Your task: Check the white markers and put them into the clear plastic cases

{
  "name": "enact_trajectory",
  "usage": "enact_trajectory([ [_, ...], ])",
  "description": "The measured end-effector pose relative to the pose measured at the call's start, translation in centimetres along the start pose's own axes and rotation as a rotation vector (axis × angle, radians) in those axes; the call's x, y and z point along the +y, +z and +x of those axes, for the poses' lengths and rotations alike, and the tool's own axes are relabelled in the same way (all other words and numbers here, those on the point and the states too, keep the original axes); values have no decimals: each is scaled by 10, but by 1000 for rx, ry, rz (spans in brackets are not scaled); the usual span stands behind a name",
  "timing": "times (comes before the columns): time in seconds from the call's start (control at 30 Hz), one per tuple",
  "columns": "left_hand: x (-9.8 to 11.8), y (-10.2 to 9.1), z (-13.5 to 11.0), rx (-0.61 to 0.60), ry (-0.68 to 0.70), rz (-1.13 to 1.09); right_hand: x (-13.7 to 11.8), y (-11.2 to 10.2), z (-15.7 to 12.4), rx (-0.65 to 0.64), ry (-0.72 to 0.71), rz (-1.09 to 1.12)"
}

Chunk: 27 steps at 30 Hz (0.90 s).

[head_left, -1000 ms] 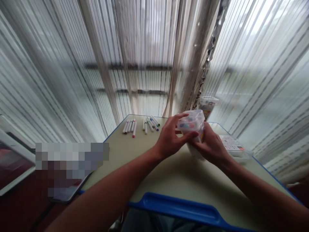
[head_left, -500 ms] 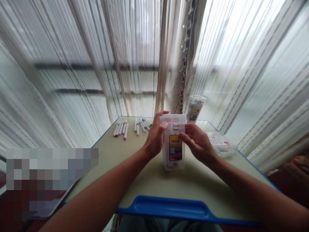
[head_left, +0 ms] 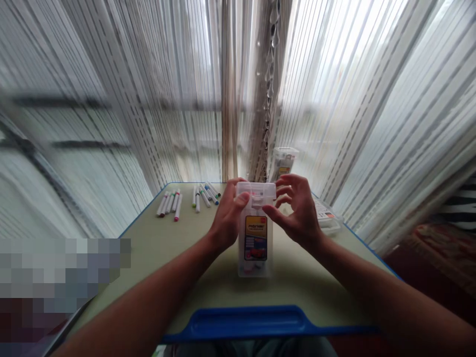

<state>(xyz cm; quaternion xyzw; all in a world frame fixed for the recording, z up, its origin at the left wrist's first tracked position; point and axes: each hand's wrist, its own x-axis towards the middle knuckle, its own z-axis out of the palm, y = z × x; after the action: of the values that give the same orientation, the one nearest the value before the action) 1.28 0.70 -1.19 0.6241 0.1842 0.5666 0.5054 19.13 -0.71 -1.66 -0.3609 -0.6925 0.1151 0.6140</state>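
Note:
A clear plastic marker case point(head_left: 256, 270) with a yellow and dark "marker" label stands upright in front of me, its lid point(head_left: 243, 187) down at the top. My left hand point(head_left: 226, 213) grips the lid's left side, thumb on the front and fingers round the back. Beside the right side of the case is my right hand point(head_left: 297, 208), fingers curved and spread apart. Its thumb tip is by the front latch point(head_left: 256, 202); whether it touches I cannot tell. A few coloured shapes show blurrily through the case's lower wall.
White markers with coloured ends lie in two groups, one at the far left point(head_left: 169, 203) and one at the back point(head_left: 203, 195). A second clear case point(head_left: 285, 157) stands behind my right hand. A flat clear box point(head_left: 329, 223) lies at the right. The table has a blue front tray point(head_left: 247, 317).
The view has swung right, so things sit further left. My right hand's fingers have spread and come away from the case's side, its thumb now near the latch. My left hand keeps its grip.

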Motion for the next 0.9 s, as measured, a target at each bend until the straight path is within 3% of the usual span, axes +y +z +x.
enact_trajectory([
  [0.13, 1, 0, -3, -18, 8, 38, -8, -4, 3, -64, -205, -104],
  [0.27, 3, 3, -7, -74, 109, 101, -17, -5, 2, -161, -287, -83],
  [0.37, 4, 5, -10, -109, 209, 173, -21, -5, 1, -192, -278, -21],
  [0.5, 2, 5, -10, -70, 288, 278, -24, -5, -1, -191, -271, 9],
  [0.7, 2, 3, -10, -62, 273, 241, -24, -4, -3, -206, -136, 117],
  [0.9, 5, 6, -10, -49, 292, 209, -24, -4, -1, -200, -127, 137],
])
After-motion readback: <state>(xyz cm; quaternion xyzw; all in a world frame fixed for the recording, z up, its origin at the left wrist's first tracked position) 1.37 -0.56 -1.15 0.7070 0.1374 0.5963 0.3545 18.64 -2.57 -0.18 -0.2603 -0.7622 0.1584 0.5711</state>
